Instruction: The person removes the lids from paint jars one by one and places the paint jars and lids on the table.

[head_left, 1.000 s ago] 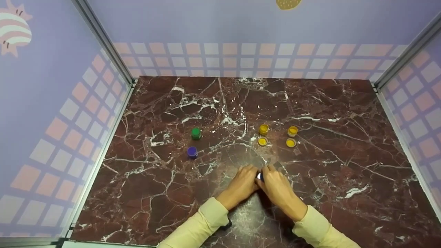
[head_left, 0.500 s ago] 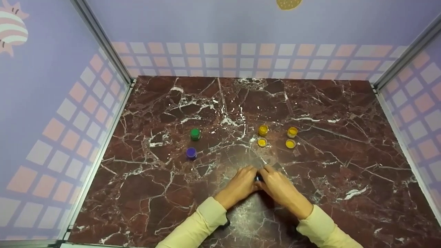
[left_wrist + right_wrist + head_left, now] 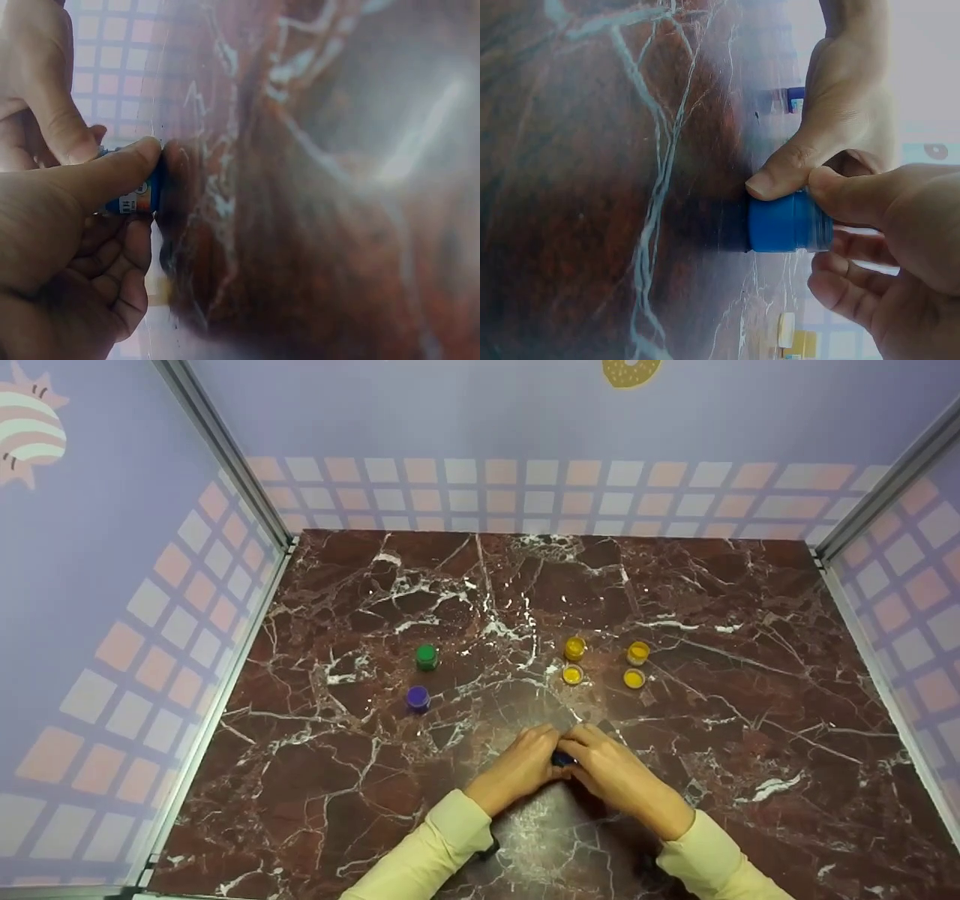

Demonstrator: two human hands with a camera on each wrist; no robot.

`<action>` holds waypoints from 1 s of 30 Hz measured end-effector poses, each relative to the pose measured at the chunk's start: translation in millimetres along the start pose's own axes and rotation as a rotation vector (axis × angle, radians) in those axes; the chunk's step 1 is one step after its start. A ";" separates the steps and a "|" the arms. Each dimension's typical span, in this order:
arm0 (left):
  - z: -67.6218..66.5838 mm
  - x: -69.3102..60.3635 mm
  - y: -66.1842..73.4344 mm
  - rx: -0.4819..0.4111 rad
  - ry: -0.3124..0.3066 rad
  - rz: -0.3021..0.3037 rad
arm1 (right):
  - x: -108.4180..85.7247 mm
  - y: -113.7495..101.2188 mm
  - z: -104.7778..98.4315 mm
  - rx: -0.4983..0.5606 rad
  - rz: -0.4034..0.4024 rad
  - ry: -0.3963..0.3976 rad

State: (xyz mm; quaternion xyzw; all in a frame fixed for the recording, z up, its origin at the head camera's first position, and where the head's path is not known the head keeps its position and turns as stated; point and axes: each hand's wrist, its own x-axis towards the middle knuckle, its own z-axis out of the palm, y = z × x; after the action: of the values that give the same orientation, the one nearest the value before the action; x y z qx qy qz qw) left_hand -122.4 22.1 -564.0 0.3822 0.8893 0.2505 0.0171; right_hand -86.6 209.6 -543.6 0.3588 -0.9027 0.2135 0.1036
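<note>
A small blue paint jar with a clear lid stands between both hands, low at the tabletop. My left hand grips the jar's body, its thumb lying along the blue side in the left wrist view. At the top, my right hand pinches the clear lid, thumb on the near edge and the other fingers curled behind. From the head view, fingers cover most of the jar. A printed label shows beneath the left thumb.
Left of the hands stand a green jar and a purple jar. Farther back are two open yellow paint jars, one lid in front of each. Patterned panels enclose the marbled tabletop.
The right hand's fingers have shifted over the jar's top, and its wrist has swung slightly outward. The pale spot seen between the hands a second ago now shows dark blue. Other jars stay put.
</note>
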 end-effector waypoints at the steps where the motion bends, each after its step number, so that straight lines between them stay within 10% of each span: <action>1: -0.1 0.3 -0.3 -0.006 0.001 -0.002 | -0.1 0.9 -0.2 0.011 -0.014 0.001; 16: -1.8 2.5 -2.5 -0.081 -0.042 -0.073 | 1.7 6.7 -3.2 -0.048 -0.168 -0.021; 21: -1.6 4.4 -1.4 -0.070 -0.045 -0.075 | -2.0 13.1 -5.2 0.075 -0.147 0.015; 26: -1.0 3.5 -0.9 -0.070 -0.050 -0.078 | -4.5 12.7 -6.8 0.232 0.023 0.132; 30: -0.7 1.3 -0.6 -0.068 -0.030 -0.070 | 0.2 1.0 -5.2 0.165 0.296 0.282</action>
State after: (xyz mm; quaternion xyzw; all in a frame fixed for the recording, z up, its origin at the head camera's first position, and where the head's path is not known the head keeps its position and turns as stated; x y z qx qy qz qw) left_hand -123.9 22.4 -563.5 0.3536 0.8928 0.2740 0.0521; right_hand -87.3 212.6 -539.2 0.1964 -0.9016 0.3475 0.1669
